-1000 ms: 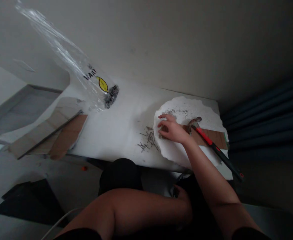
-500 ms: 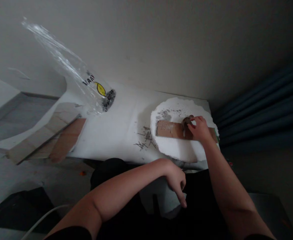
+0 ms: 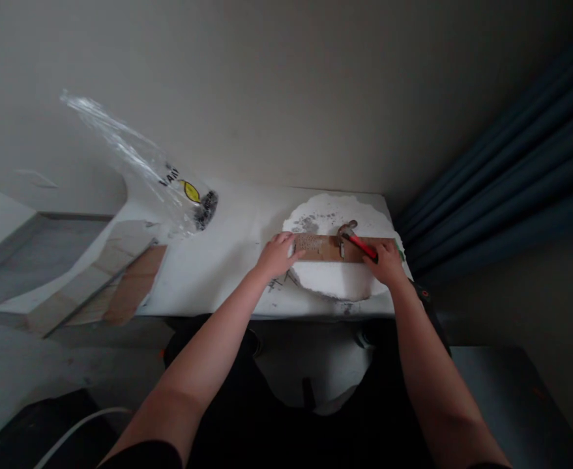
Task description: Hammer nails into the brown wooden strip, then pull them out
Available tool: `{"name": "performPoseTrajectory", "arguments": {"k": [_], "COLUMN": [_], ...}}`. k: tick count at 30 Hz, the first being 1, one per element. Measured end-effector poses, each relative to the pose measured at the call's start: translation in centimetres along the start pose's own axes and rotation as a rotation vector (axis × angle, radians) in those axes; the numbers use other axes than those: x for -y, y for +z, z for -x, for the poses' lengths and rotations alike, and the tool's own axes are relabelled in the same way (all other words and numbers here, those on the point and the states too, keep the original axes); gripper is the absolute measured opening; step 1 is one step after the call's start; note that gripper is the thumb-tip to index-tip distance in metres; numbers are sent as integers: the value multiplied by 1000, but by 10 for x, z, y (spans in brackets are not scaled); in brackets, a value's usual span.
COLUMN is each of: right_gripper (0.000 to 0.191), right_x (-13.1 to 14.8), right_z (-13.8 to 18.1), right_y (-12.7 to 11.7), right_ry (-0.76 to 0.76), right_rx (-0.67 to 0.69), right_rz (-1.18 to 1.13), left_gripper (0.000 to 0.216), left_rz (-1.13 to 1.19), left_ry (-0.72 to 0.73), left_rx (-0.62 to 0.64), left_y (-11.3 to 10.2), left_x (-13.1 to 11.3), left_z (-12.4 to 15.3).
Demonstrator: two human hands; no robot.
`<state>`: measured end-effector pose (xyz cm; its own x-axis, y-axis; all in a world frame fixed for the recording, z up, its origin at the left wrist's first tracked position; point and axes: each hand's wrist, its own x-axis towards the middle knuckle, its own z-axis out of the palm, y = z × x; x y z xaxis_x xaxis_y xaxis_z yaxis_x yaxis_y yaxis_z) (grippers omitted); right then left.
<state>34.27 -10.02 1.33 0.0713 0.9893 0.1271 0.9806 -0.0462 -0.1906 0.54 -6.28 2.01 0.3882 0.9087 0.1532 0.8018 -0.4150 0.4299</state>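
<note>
A brown wooden board (image 3: 323, 251) lies across a white round slab with ragged edges (image 3: 337, 283). Small marks or holes dot the board's left part. My left hand (image 3: 277, 254) grips the board's left end, fingers behind and thumb in front. At the other end, my right hand (image 3: 386, 259) has its fingers curled round the board. A claw hammer (image 3: 359, 245) with a red and black handle rests on the board, its head toward the back and its handle end close to my right fingers. Beside the hammer head is a small pale piece (image 3: 341, 250) too small to name.
Several loose nails (image 3: 276, 283) lie by the slab on the white table (image 3: 218, 267). A clear plastic bag with a yellow print (image 3: 191, 191) stands at the back left. Wooden planks (image 3: 134, 283) lie at the left edge. A blue curtain (image 3: 511, 143) hangs at right.
My left hand has come up from my lap to the board's left end. My right hand has let go of the dark object and moved to the board's right end. The hammer now shows.
</note>
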Motion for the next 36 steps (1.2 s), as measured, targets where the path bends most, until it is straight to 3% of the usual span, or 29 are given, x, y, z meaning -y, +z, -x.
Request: {"name": "performPoseTrajectory", "arguments": {"k": [3, 8, 12, 19, 22, 26, 32, 36], "right_gripper": [52, 32, 20, 24, 29, 35, 31, 30], "right_x": [-7, -20, -34, -47, -50, -55, -52, -50], "right_z": [4, -13, -25, -29, -27, -24, -25, -28], "right_y": [2, 3, 3, 0, -1, 2, 6, 8], "right_ry": [79, 3, -78, -121, -141, -144, -152, -133], "right_rx": [17, 34, 57, 92, 97, 84, 44, 41], "right_rz": [9, -52, -78, -99, -109, -136, -179, -159], "left_gripper": [75, 82, 80, 69, 70, 62, 61, 57], "left_rz": [-123, -238, -253, -112, 12, 153, 240, 321], "left_ry": [183, 164, 153, 162, 49, 47, -76, -62], "left_rx": [61, 111, 91, 162, 46, 14, -24, -48], "left_y": [22, 35, 35, 23, 20, 25, 28, 23], "left_x": [-28, -42, -43, -23, -6, 6, 3, -8], "left_z": [4, -4, -11, -8, -8, -12, -20, -18]}}
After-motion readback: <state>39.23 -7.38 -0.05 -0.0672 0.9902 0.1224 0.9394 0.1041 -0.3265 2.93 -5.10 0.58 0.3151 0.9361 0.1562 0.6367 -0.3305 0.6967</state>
